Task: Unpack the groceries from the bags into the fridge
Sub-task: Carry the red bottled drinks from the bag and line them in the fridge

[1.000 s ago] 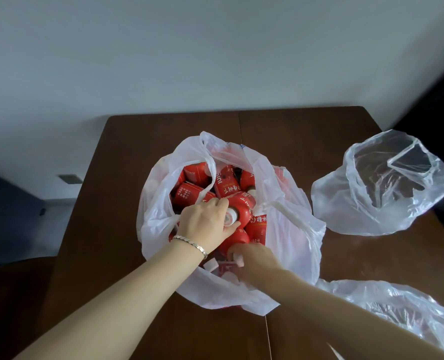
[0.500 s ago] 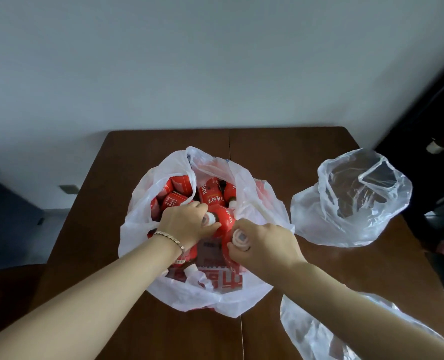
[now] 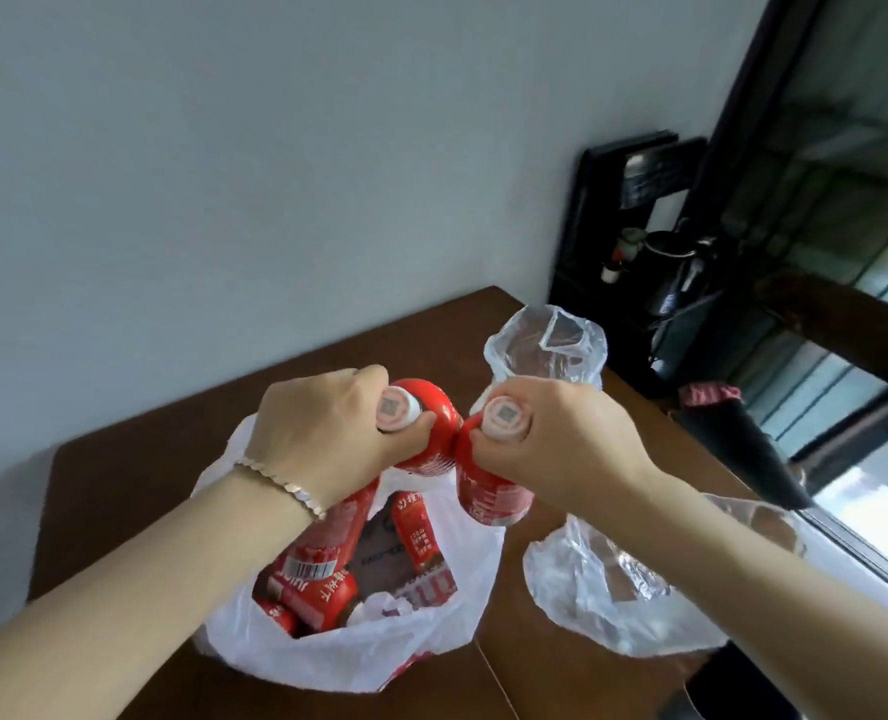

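- Head view, grip: my left hand [image 3: 322,433] is curled round the neck of one red bottle [image 3: 434,413], just under its white cap [image 3: 396,407]. My right hand [image 3: 561,439] holds a second red bottle [image 3: 488,491] the same way.
- Bottle relative to grip: each body hangs below its fist with the cap turned up toward the camera. The two bottles touch at the shoulder, between my hands.
- Risk 1 (my judgement): a neck hold leaves the heavy body free to swing. A knock between the two could loosen a grip, and a bottle would drop onto the table [image 3: 120,485].
- Risk 2 (my judgement): the lower part of the first bottle is hidden behind my hand, close above the white bag [image 3: 327,652]. If it catches the rim, the bag could be dragged along.
- Surroundings: the white bag lies open under my hands with more red bottles [image 3: 322,563] inside. Two clear bags [image 3: 613,600] lie to the right. The fridge is not in view.
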{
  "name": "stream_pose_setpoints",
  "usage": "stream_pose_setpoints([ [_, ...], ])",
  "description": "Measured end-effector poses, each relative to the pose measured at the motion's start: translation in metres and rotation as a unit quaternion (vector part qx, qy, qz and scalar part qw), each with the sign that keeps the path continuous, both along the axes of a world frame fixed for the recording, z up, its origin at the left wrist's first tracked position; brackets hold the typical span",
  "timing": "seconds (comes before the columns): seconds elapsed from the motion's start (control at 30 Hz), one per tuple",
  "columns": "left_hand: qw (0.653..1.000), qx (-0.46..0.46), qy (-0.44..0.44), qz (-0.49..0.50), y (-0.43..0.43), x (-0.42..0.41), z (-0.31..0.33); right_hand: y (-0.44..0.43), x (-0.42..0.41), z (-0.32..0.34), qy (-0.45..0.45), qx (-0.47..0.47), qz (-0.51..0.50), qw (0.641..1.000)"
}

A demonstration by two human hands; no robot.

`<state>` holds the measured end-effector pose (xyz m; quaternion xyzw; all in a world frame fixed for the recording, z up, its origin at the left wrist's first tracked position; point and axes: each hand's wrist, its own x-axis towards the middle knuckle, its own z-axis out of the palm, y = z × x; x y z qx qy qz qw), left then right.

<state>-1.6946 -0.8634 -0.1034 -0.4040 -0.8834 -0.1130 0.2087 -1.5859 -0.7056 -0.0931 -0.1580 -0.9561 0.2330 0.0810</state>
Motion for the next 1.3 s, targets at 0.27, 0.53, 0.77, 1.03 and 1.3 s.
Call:
stream_pose_setpoints([
  [0.27, 0.971, -0.016, 0.031, -0.236, 0.096, 0.086, 0.005, 0.047, 0.152, 0.016, -0.032, 0.001, -0.225, 0.974],
  [0.53, 0.885, -0.012, 0.063, -0.461, 0.227, 0.291, 0.016, 0.088, 0.387, 0.011, -0.032, 0.078, -0.498, 0.863],
  [0.77, 0.797, 0.011, 0.038, -0.602, 0.315, 0.539, 0.012, 0.094, 0.634, 0.015, -0.041, 0.067, -0.650, 0.756],
  [1.03, 0.656, -0.048, 0.054, -0.751, 0.380, 0.802, 0.032, 0.105, 0.875, 0.031, -0.073, 0.067, -0.785, 0.612],
  [1.3, 0.640, -0.011, -0.009, -0.768, 0.485, 1.006, 0.024, 0.162, 1.043, 0.034, -0.040, 0.068, -0.885, 0.459],
])
